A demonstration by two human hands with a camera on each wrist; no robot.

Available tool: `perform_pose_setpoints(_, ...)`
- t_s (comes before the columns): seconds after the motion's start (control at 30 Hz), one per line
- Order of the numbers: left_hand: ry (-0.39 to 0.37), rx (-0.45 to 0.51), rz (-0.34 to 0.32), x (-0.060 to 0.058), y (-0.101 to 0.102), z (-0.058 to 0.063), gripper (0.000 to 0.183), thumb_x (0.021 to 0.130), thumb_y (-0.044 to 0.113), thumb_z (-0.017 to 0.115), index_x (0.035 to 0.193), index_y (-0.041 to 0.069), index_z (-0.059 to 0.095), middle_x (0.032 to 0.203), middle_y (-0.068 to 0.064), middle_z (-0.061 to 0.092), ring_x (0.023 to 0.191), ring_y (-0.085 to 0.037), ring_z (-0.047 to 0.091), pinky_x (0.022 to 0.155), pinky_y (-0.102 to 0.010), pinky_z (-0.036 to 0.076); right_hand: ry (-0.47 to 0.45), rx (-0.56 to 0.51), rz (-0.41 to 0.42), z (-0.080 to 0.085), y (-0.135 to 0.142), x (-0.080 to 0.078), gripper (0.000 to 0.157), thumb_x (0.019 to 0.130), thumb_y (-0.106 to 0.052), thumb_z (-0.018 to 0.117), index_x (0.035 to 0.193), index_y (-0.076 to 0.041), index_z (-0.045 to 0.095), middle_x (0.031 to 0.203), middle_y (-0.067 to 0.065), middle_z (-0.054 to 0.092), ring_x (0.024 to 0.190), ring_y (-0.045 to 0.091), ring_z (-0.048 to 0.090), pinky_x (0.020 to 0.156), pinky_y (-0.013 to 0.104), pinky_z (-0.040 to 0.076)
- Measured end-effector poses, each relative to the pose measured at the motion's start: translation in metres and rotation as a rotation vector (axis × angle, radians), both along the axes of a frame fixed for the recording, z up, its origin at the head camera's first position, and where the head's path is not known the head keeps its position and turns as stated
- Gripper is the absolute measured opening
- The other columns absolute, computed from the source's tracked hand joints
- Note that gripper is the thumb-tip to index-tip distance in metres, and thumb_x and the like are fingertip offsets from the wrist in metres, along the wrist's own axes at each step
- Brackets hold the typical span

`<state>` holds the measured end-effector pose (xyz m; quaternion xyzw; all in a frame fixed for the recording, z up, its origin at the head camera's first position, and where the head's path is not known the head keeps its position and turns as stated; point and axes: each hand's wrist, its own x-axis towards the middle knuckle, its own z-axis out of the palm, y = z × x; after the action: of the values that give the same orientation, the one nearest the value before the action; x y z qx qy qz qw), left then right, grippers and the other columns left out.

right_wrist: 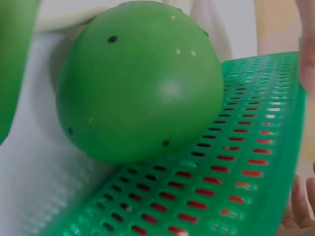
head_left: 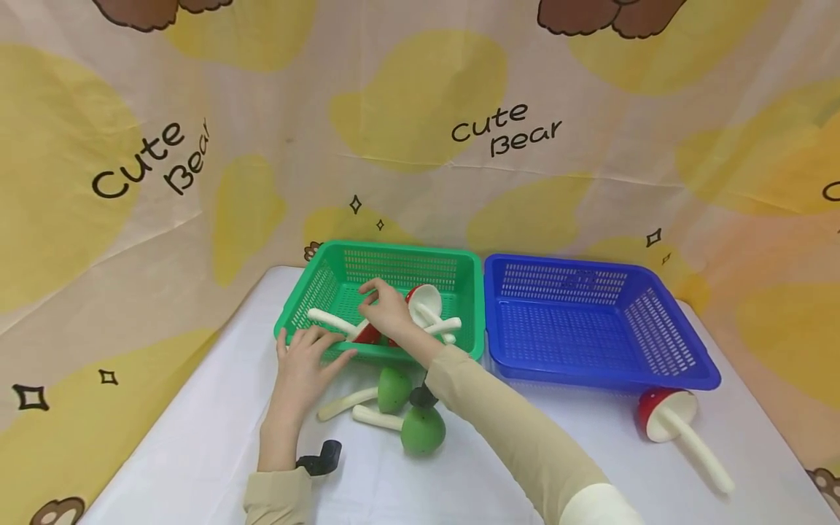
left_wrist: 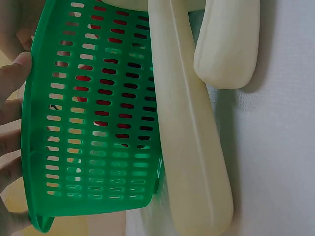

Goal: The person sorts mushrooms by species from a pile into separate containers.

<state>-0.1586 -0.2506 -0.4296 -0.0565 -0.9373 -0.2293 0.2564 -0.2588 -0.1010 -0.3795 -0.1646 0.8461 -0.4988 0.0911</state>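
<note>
My left hand (head_left: 305, 368) grips the front rim of the green basket (head_left: 475, 306), with its fingers over the edge and the thumb along the front. Inside this basket lie several red toy mushrooms (head_left: 429, 297) with white stems. Above them my right hand (head_left: 389, 312) hovers with bent fingers, and nothing shows in its grasp. Two green toy mushrooms (head_left: 423, 430) lie on the table in front of the basket, below the right forearm. In the right wrist view, one green cap (right_wrist: 140, 83) overlaps the basket's front wall.
A blue basket (head_left: 705, 372) stands to the right, close beside the green one. One red toy mushroom (head_left: 682, 426) lies on the white tablecloth (head_left: 564, 430) before its front right corner. A patterned cloth (head_left: 407, 102) hangs behind both baskets.
</note>
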Motion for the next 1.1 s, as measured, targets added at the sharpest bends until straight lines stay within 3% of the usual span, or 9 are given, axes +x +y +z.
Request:
perform_pose_setpoints(0.17, -0.004, -0.002, 0.002, 0.0, 0.001, 0.0, 0.032, 0.081, 0.036, 0.076, 0.101, 0.013, 0.072, 0.097, -0.004, 0.065, 0.107, -0.03, 0.053, 0.111, -0.071, 0.011, 0.036, -0.029, 0.026, 0.006, 0.014, 0.007, 0.025, 0.093, -0.013, 0.059, 0.118, -0.014, 0.061, 0.108, 0.007, 0.064, 0.082, 0.017, 0.059, 0.062, 0.021, 0.045)
perform_pose_setpoints(0.5, -0.016, -0.006, 0.008, 0.0, 0.001, 0.0, 0.032, 0.081, 0.037, 0.076, 0.102, 0.013, 0.072, 0.099, -0.005, 0.065, 0.108, -0.031, 0.053, 0.111, -0.071, 0.011, 0.078, -0.103, 0.057, 0.017, 0.05, 0.027, 0.022, 0.094, -0.011, 0.059, 0.116, -0.009, 0.062, 0.111, 0.009, 0.064, 0.092, 0.024, 0.062, 0.078, 0.029, 0.053)
perform_pose_setpoints(0.83, -0.017, -0.007, 0.01, -0.002, 0.0, -0.002, 0.033, 0.081, 0.037, 0.076, 0.103, 0.014, 0.072, 0.1, -0.006, 0.066, 0.109, -0.032, 0.053, 0.112, -0.07, 0.01, 0.21, -0.113, -0.017, 0.014, 0.091, 0.044, 0.021, 0.09, -0.008, 0.062, 0.111, -0.009, 0.063, 0.105, 0.008, 0.064, 0.092, 0.023, 0.065, 0.081, 0.031, 0.053)
perform_pose_setpoints(1.1, -0.009, 0.0, 0.001, -0.002, 0.001, -0.003, 0.032, 0.081, 0.036, 0.075, 0.103, 0.014, 0.071, 0.1, -0.006, 0.065, 0.109, -0.032, 0.053, 0.111, -0.071, 0.01, 0.219, -0.104, -0.106, 0.011, 0.122, 0.058, 0.024, 0.089, -0.008, 0.063, 0.114, -0.011, 0.063, 0.104, 0.01, 0.066, 0.09, 0.023, 0.065, 0.081, 0.033, 0.054)
